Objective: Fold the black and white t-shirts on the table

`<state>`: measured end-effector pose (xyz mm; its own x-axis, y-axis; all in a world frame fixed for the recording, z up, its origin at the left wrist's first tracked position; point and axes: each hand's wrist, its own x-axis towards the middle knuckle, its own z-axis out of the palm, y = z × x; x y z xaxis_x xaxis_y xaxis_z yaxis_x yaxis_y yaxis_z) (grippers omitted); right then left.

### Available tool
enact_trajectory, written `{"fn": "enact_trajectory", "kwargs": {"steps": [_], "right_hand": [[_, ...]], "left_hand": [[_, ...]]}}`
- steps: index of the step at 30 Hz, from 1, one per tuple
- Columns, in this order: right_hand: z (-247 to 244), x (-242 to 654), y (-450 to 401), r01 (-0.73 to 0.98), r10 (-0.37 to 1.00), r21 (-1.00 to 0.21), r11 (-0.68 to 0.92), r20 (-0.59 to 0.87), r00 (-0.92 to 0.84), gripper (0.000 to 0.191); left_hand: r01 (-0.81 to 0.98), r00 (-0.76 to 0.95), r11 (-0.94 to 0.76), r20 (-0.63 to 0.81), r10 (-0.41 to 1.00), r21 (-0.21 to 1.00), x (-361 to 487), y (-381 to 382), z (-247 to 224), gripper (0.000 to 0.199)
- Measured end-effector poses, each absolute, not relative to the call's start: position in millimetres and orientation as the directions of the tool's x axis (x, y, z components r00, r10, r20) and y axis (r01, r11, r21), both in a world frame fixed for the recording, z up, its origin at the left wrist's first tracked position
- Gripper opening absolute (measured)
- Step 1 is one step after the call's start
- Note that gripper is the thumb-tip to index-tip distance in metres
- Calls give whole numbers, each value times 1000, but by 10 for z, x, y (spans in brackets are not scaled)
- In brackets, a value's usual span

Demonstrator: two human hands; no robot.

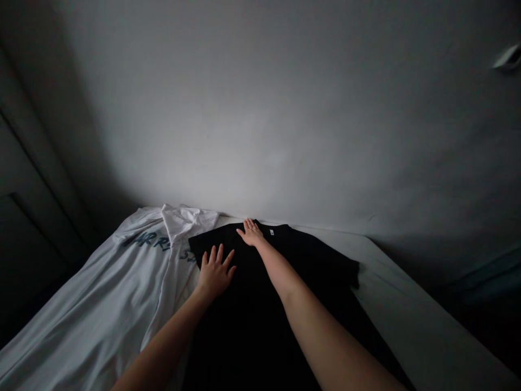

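A black T-shirt [252,320] lies spread out, its neckline toward the wall and a small white label [272,232] inside the collar. My left hand [215,272] rests with fingers spread over the shirt's left edge, just below the sleeve. Farther up, my right hand [250,233] lies flat near the left side of the collar, fingers stretched out. Neither hand grips anything. To the left is a white garment [101,293] with dark lettering, wrinkled and partly folded over at its top; the black shirt's left sleeve meets it.
Beneath the clothes is a pale flat surface [407,309], its right edge slanting down toward me. A grey wall [260,108] rises directly behind. Dark panels [28,206] stand at the left, and a small white fixture [508,58] shows at the upper right.
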<state>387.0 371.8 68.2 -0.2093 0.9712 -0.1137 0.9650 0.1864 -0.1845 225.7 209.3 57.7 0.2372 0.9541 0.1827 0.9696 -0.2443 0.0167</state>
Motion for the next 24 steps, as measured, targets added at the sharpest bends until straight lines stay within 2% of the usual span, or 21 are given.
{"fn": "enact_trajectory", "kwargs": {"steps": [2, 4, 7, 10, 14, 18, 24], "right_hand": [[748, 3835, 3742, 968, 977, -185, 172, -96, -192, 75], [780, 3749, 3742, 957, 979, -209, 202, 10, -205, 66], [796, 3539, 3719, 875, 913, -267, 404, 175, -369, 49], [828, 3255, 3703, 758, 815, -304, 578, 176, -552, 48], [894, 2849, 3672, 596, 662, -338, 729, 127, -738, 48], [943, 2603, 3567, 494, 578, -451, 744, 63, -813, 48], [1109, 2789, 3449, 534, 690, -505, 678, 188, -699, 28]], "left_hand": [[970, 238, -244, 175, 955, 10, 2262, 2107, 606, 54], [969, 239, -244, 152, 959, 19, 2261, 2092, 653, 54], [976, 205, -213, 119, 971, 53, 2215, 1931, 752, 55], [991, 103, -112, 124, 987, 70, 2126, 1567, 861, 57], [996, -47, 40, 101, 994, 76, 2045, 997, 970, 52], [983, -122, 122, -2, 992, 140, 2084, 687, 1004, 38], [939, -280, 287, -64, 958, 188, 2194, 820, 1072, 38]]}}
